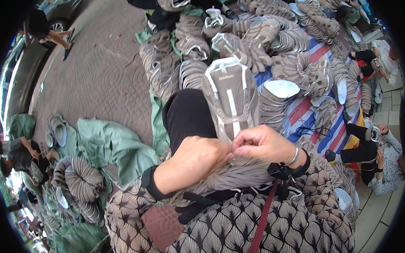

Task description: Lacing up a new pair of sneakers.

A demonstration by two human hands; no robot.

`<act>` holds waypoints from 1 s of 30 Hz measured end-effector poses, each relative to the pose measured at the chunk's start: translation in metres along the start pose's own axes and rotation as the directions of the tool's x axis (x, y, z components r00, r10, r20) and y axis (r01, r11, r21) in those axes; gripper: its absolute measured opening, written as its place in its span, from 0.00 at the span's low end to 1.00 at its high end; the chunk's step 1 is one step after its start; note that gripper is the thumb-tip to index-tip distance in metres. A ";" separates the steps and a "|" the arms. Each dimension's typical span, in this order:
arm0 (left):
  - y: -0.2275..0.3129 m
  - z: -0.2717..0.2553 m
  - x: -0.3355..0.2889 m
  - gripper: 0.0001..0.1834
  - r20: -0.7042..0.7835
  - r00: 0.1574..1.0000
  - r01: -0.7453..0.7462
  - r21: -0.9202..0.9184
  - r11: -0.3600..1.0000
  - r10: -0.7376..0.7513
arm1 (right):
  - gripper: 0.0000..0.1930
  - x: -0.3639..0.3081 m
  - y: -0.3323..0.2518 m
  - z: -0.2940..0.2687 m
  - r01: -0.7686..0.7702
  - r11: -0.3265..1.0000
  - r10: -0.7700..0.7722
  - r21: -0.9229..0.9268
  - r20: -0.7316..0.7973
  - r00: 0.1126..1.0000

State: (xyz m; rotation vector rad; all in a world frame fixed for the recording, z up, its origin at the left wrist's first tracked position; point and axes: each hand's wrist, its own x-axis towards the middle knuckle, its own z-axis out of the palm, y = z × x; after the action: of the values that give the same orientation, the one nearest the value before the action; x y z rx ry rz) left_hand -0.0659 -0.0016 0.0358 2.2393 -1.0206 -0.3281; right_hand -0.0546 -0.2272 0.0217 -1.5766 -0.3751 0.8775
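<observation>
A grey-brown mesh shoe upper with pale strips rests against my lap, its toe pointing away from me. My left hand is closed in a pinch at the upper's near end, knuckles up. Right beside it, my right hand pinches with thumb and forefinger, and the fingertips of both hands meet. Whatever they grip is too small to make out. Under my hands, a bundle of grey laces lies across my lap.
Stacks of nested shoe uppers spread ahead and right over a striped sheet. Green sacks and more uppers lie left. People sit at the right and far left; a car stands far left.
</observation>
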 end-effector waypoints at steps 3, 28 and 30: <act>-0.007 0.010 0.001 0.12 -0.137 0.991 -0.023 -0.069 0.997 0.013 | 0.04 -0.001 0.005 0.000 -0.058 0.991 0.060 0.117 -0.015 0.998; -0.057 0.044 0.044 0.06 -0.337 0.927 0.130 -0.131 0.983 -0.168 | 0.04 0.037 0.021 -0.035 0.286 0.488 -0.547 -0.824 -0.034 0.836; -0.059 0.044 0.044 0.06 -0.323 0.930 0.138 -0.141 0.980 -0.177 | 0.05 0.039 0.026 -0.029 0.305 0.370 -0.629 -0.877 0.005 0.777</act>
State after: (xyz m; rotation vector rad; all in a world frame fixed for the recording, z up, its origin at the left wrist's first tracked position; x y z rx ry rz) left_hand -0.0229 -0.0259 -0.0341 2.1789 -0.6281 -0.0669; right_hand -0.0143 -0.2269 -0.0162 -2.2855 -1.0860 -0.1582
